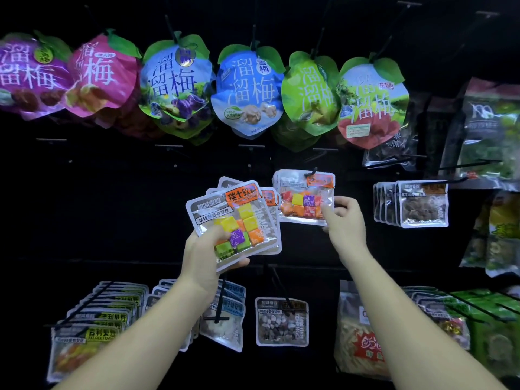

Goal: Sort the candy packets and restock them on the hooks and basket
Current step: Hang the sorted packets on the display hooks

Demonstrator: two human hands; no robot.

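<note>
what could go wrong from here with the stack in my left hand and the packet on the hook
1. The left hand grips the fanned stack of candy packets only near its lower edge, so the upper ones might slide out and drop.
2. The right hand pinches just the lower corner of the front packet on the hook; a sideways tug might tear its hang hole or pull it off.

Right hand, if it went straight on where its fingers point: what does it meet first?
The right hand points up and left and pinches the corner of the hung candy packet on its hook. Going on, it would press that packet into the packets behind it; depth is unclear.
</note>
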